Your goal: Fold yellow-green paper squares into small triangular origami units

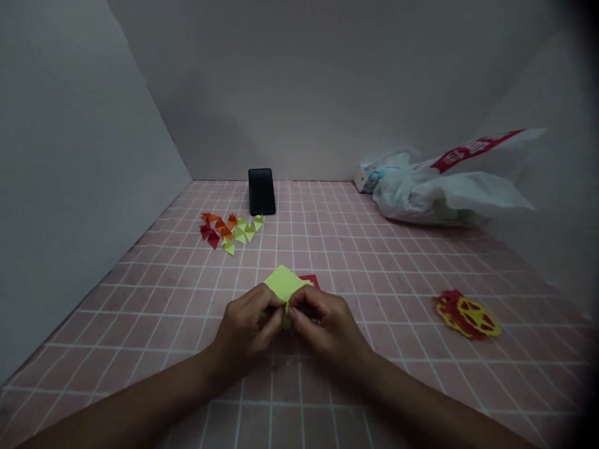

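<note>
Close together at the middle of the table, my left hand [250, 316] and my right hand [322, 315] pinch a small piece of folded yellow-green paper [286, 307] between thumbs and fingers. Most of that piece is hidden by the fingertips. Just beyond it shows a flat yellow paper sheet [282, 280] with one corner pointing away from me. A red paper sheet [309, 279] peeks out behind my right hand. Whether the flat yellow sheet joins the pinched piece, I cannot tell.
Several small folded paper pieces [225, 231] in red, orange and yellow lie at the far left. Behind them a black phone [261, 191] leans upright. Red and yellow paper cutouts [469, 316] rest at right. A white plastic bag [435, 194] and a small box [367, 178] stand at back right.
</note>
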`<control>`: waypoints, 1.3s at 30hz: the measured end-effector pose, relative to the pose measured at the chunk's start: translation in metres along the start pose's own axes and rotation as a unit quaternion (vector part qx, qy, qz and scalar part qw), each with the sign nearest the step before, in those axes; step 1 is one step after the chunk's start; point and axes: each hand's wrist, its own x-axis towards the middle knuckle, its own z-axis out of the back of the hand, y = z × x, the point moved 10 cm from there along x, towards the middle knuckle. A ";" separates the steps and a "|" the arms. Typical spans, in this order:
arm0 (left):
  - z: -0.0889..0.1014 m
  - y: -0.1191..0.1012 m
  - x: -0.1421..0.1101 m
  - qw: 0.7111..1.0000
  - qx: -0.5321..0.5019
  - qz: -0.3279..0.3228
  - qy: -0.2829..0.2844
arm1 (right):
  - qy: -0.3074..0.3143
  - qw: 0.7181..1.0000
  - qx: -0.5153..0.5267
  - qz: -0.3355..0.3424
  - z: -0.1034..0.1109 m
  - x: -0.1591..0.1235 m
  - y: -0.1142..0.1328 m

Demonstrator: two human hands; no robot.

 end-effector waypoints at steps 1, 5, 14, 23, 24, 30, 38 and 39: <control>0.000 0.001 0.000 1.000 -0.007 0.007 -0.001 | -0.006 1.000 0.006 -0.004 0.001 -0.001 0.000; 0.004 0.006 0.001 0.998 -0.039 0.038 -0.016 | -0.039 0.991 0.103 -0.073 0.004 -0.002 -0.013; 0.003 -0.012 0.001 0.998 0.009 -0.064 -0.012 | -0.052 0.962 0.223 -0.147 -0.003 0.000 -0.034; 0.002 0.013 0.000 0.989 -0.131 0.063 -0.015 | -0.047 0.955 0.228 -0.183 -0.004 -0.003 -0.037; -0.002 0.023 -0.001 0.978 -0.181 0.105 -0.012 | -0.044 0.953 0.232 -0.190 -0.005 -0.004 -0.038; -0.021 0.048 -0.002 0.911 -0.339 0.232 0.029 | -0.016 0.977 0.146 -0.152 -0.006 -0.001 -0.034; -0.033 0.049 -0.006 0.888 -0.366 0.266 0.085 | -0.011 0.993 0.024 -0.115 0.000 0.000 -0.023; -0.034 0.049 -0.006 0.886 -0.367 0.268 0.091 | -0.012 0.994 0.012 -0.112 0.000 -0.001 -0.021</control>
